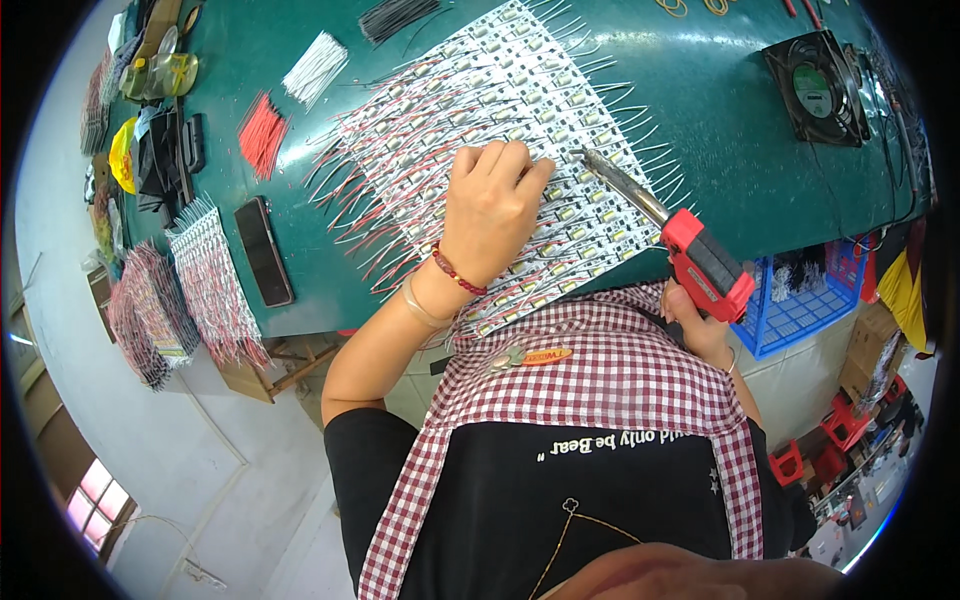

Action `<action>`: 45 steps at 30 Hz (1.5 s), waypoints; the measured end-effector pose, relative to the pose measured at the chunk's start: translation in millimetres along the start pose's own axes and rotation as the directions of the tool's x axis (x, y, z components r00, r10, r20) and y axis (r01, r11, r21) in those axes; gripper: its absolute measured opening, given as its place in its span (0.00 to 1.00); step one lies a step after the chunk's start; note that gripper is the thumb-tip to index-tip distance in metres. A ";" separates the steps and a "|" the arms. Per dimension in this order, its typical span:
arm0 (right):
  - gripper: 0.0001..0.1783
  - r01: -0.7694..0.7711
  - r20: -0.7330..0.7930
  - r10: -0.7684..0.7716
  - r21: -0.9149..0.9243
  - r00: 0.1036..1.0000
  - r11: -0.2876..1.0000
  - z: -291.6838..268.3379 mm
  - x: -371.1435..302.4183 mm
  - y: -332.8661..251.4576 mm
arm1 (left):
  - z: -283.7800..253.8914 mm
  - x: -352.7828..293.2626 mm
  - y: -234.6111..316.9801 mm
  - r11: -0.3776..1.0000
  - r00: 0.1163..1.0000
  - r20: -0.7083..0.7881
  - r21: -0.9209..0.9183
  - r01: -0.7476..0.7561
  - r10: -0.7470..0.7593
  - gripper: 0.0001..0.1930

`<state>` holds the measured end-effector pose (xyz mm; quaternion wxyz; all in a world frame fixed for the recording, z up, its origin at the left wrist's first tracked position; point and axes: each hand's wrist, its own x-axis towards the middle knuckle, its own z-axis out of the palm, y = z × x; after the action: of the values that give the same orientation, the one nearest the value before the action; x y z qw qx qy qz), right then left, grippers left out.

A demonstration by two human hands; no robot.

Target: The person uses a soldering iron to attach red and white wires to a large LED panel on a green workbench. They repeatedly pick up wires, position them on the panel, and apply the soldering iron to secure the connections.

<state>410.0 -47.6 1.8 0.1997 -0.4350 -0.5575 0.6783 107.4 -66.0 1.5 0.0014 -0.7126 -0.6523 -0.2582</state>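
My right hand [692, 322] is wrapped round the handle of a red and black soldering gun [702, 262]. Its metal tip points up and left and ends over a white panel of small circuit boards [530, 95], just right of my left hand. My left hand [497, 200] rests over the middle of the panel with its fingers curled in. What these fingers pinch, if anything, is hidden beneath them. Red, black and white wires [375, 190] stick out in rows from the panel's left part, and dark wires fringe its right edge.
Bundles of red wires [263, 135], white wires [315, 68] and black wires [397, 17] lie on the green table [700, 110]. A phone [264, 250] and a wired panel [216, 285] are at left. A black fan [815, 87] stands at right, above a blue crate [800, 305].
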 end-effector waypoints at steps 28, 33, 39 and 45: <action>0.05 0.024 0.017 -0.025 0.072 1.000 0.997 -8.2 -2.4 1.1 | 6.2 -16.3 25.0 0.954 0.980 -0.001 -0.227 0.195 -0.201 0.12; 0.06 0.011 0.014 -0.012 0.064 1.000 0.998 -12.1 -11.1 13.2 | 9.0 -14.3 22.2 0.989 0.992 -0.034 -0.090 0.117 -0.120 0.12; 0.07 -0.037 0.057 0.036 0.028 0.998 0.999 -17.2 -13.6 19.9 | 11.4 -17.2 22.0 0.997 0.997 -0.034 -0.051 0.063 -0.065 0.14; 0.08 0.002 0.050 -0.002 0.004 0.999 1.000 -18.3 -13.0 21.2 | 11.6 -17.5 21.7 0.987 0.996 -0.040 -0.138 0.078 -0.084 0.13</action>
<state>436.4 -53.1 -13.2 0.1872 -0.4172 -0.5613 0.6898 131.6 -81.6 -7.8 -0.0429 -0.6779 -0.6612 -0.3185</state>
